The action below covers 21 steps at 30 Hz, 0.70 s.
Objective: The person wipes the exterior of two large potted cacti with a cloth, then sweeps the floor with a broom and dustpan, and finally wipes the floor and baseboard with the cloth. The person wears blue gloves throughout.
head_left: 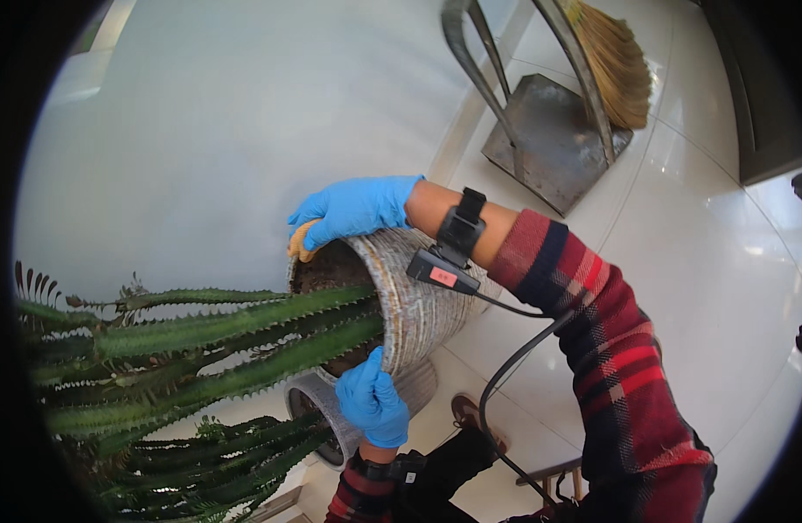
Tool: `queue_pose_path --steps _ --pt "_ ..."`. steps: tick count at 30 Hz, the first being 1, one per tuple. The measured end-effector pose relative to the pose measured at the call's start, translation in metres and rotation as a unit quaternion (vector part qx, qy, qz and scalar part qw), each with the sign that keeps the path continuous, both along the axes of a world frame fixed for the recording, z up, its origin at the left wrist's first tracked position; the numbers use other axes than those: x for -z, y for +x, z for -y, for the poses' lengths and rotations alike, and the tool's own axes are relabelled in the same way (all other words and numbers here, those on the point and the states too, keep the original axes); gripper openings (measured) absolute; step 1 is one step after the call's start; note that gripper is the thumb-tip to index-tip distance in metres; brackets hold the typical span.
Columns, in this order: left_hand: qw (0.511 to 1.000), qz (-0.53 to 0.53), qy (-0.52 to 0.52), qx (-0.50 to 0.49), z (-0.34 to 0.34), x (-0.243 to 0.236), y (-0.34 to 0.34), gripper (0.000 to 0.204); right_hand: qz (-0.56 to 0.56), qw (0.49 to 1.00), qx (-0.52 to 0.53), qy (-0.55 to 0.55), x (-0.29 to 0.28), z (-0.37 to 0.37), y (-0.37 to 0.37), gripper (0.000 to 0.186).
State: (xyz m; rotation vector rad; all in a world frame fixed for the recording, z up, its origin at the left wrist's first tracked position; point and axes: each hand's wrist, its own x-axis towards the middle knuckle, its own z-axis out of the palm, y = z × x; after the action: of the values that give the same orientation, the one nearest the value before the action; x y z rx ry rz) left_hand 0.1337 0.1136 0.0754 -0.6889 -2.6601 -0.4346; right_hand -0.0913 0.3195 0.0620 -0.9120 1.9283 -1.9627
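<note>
A tall ribbed cactus (244, 327) grows from a large, streaky grey-brown pot (418, 292) with dark soil (327, 266). My right hand (362, 207), in a blue glove, lies over the pot's upper side in the picture. Its fingers curl round a tan, sponge-like wad (303, 241) against the rim; most of the wad is hidden, so its exact kind does not show. Also in a blue glove, my left hand (375, 405) is closed on the rim's opposite side, with fingers bent at the edge.
A smaller grey pot (318, 397) with another spiny cactus (235, 462) stands beside the large one. A pale wall (244, 113) rises behind. A metal dustpan (549, 131) and a straw broom (614, 65) rest on the tiled floor (680, 261). A black cable (492, 383) hangs along my right arm.
</note>
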Motion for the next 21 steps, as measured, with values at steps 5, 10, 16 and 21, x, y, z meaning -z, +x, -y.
queue_pose_path --steps 5,10,16,21 --pt "1.0 0.013 -0.019 -0.005 -0.003 -0.007 -0.002 0.029 -0.013 0.996 -0.087 0.022 -0.015 0.016 -0.026 0.045" --pt "1.0 -0.004 -0.026 0.009 -0.003 -0.01 -0.005 0.03 0.01 0.998 -0.055 -0.023 -0.016 0.01 -0.001 0.039" --pt "0.999 -0.041 0.008 0.024 -0.003 -0.006 -0.01 0.029 0.005 0.989 0.137 -0.053 -0.022 -0.005 0.073 0.035" --pt "0.996 -0.062 0.055 0.018 -0.003 -0.007 -0.009 0.027 0.035 0.944 0.327 -0.001 -0.004 0.017 0.144 0.042"
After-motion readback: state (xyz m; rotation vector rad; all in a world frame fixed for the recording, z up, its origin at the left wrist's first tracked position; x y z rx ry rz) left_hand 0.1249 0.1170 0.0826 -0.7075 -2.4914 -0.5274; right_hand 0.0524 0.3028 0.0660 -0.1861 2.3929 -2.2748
